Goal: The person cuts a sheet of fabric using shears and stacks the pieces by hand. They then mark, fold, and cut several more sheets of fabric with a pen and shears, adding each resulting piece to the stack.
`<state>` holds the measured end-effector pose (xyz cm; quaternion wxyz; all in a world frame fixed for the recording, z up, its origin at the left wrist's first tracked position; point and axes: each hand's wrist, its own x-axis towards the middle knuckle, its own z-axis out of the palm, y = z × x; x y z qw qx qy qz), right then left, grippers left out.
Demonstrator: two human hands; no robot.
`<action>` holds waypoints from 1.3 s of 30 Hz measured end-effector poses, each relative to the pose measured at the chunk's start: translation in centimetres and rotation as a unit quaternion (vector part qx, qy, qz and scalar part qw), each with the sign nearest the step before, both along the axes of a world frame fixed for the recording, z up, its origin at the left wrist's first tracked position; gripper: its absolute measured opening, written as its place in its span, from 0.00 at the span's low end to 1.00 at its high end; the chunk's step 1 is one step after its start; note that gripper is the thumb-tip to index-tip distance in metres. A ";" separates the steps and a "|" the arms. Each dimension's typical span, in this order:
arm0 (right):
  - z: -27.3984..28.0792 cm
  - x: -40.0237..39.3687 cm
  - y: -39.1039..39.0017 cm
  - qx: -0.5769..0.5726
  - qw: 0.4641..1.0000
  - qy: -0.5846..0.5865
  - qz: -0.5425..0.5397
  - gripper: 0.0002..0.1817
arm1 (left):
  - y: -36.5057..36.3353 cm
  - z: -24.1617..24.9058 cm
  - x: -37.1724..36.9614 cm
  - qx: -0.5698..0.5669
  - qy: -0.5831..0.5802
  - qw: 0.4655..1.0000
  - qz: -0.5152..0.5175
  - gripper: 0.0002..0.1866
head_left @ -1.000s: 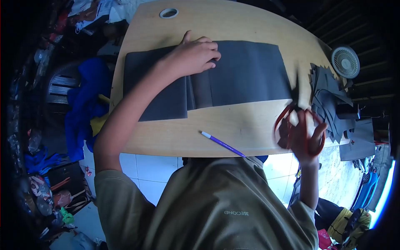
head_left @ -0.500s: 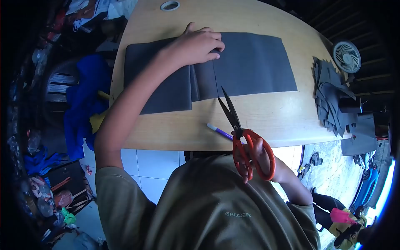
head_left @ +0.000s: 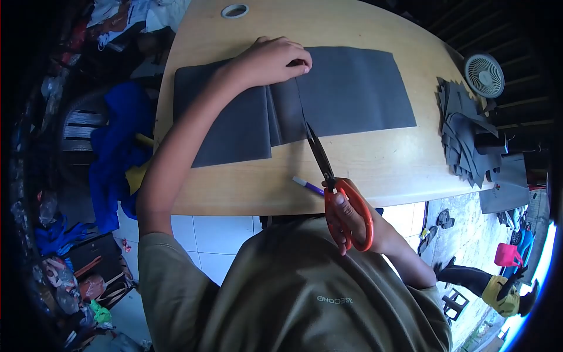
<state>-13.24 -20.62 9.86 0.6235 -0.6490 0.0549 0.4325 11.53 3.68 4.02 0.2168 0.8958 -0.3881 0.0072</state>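
Observation:
A dark grey sheet of fabric [head_left: 358,88] lies across the table, with a fold and loose layers left of its middle. My left hand [head_left: 272,61] is at the sheet's far edge, thumb and fingers pinched together on the material. A cut line or edge runs from there towards me. My right hand [head_left: 350,216] grips orange-handled scissors [head_left: 329,180], fingers inside the loops. Their dark blades are nearly closed, with the tips at the sheet's near edge. A purple pen [head_left: 309,186] with a pale cap lies beside the blades.
Stacked dark grey pieces [head_left: 464,132] lie at the right edge of the wooden table [head_left: 234,190], near a small white fan [head_left: 484,75]. A tape roll [head_left: 235,11] is at the far side. Blue cloth [head_left: 120,152] hangs on the left. Another person [head_left: 487,284] is at lower right.
The scissor blades have gone from open to nearly closed at the sheet's near edge. My left fingers have drawn together. The person at lower right, with a pink object, has shifted.

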 end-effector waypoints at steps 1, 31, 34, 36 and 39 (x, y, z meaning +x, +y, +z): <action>0.0 -0.1 0.1 -0.003 1.000 -0.009 -0.003 0.33 | 0.2 -0.4 0.1 -0.032 -0.006 0.999 0.004 0.13; -0.5 0.1 1.3 -0.005 0.999 -0.033 0.006 0.32 | 7.5 -2.2 -3.8 0.152 -0.127 0.947 0.254 0.27; -0.6 0.1 1.5 -0.001 0.999 -0.041 -0.006 0.30 | 7.9 -2.2 -4.0 0.150 -0.123 0.946 0.261 0.24; -0.7 0.0 1.4 0.008 0.999 -0.038 -0.006 0.30 | 7.8 -1.7 -4.2 0.146 -0.104 0.947 0.265 0.24; -0.8 0.0 1.2 0.015 0.999 -0.031 0.000 0.28 | 7.9 -1.4 -4.3 0.143 -0.080 0.953 0.256 0.26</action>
